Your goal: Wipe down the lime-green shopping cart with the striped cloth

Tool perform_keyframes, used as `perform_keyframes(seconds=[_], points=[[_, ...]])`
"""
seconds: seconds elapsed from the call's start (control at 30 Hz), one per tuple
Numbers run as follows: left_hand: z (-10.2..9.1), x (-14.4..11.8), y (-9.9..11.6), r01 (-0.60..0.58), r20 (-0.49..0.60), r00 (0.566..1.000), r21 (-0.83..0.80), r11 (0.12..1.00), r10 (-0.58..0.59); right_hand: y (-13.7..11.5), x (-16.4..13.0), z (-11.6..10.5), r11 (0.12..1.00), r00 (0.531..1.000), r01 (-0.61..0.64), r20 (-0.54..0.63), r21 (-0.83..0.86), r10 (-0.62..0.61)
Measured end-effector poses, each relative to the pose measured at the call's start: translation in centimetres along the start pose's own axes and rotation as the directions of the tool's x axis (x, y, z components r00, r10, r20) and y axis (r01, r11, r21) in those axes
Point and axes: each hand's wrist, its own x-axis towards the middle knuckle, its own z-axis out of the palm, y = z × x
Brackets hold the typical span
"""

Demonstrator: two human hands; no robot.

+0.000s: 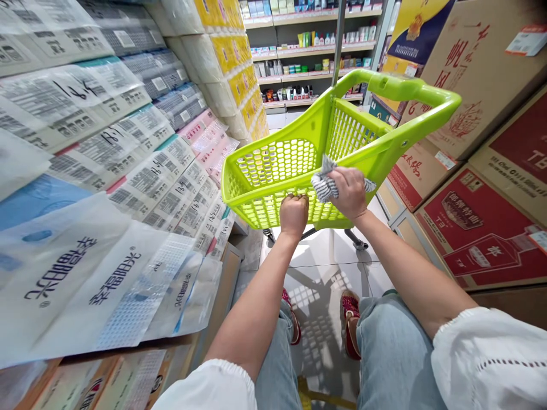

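Note:
A lime-green plastic shopping cart (pixel 273 149) stands sideways in front of me, its handle up at the right. The fingers of my left hand (pixel 294 214) are curled over onto the near side of the basket, and their tips are partly hidden. A crumpled grey-and-white striped cloth (pixel 323 187) is bunched in my right hand (pixel 349 192), against the same side near the child-seat end. The inside of the basket that shows holds nothing. Part of the cloth sticks out past the knuckles.
Packs of tissue (pixel 115 136) are stacked close on the left, with yellow-and-white paper packs (pixel 237 68) behind. Cardboard cartons (pixel 482 210) line the right side. Shelves of bottles (pixel 316 52) stand at the back. A metal pole (pixel 339 42) rises behind the cart.

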Motion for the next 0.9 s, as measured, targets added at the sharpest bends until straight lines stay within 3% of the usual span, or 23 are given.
perform_keyframes(seconds=[0.13,0.23,0.33,0.47,0.63,0.77,0.9], points=[[-0.2,0.1,-0.1,0.014,0.049,0.999,0.015,1.000,-0.015,-0.5,-3.1,1.8,0.997,0.982,0.081,0.172,0.006,-0.081],[-0.6,0.0,0.1,0.045,0.086,0.995,0.015,0.999,-0.046,-0.4,-5.0,2.4,0.978,0.928,0.205,0.312,0.032,-0.204],[-1.4,0.0,0.5,0.058,0.126,0.990,0.027,0.998,-0.061,-0.1,-5.5,2.3,0.971,0.905,0.236,0.354,0.039,-0.234],[-2.2,0.2,1.0,0.051,0.168,0.984,0.060,0.997,-0.061,0.2,-4.3,1.7,0.988,0.945,0.136,0.289,0.071,-0.151],[-2.3,0.2,1.4,0.041,0.132,0.990,0.039,0.998,-0.046,0.5,-1.4,0.2,0.992,0.988,0.071,0.129,0.106,-0.085],[-3.6,0.2,1.9,0.022,0.037,0.999,-0.029,0.999,-0.021,0.3,0.8,-1.6,0.996,0.999,-0.038,0.009,0.084,0.038],[-5.2,1.1,2.3,-0.040,-0.117,0.993,-0.160,0.986,0.022,-0.8,1.7,-2.7,0.996,0.999,-0.026,-0.020,0.080,0.028]])
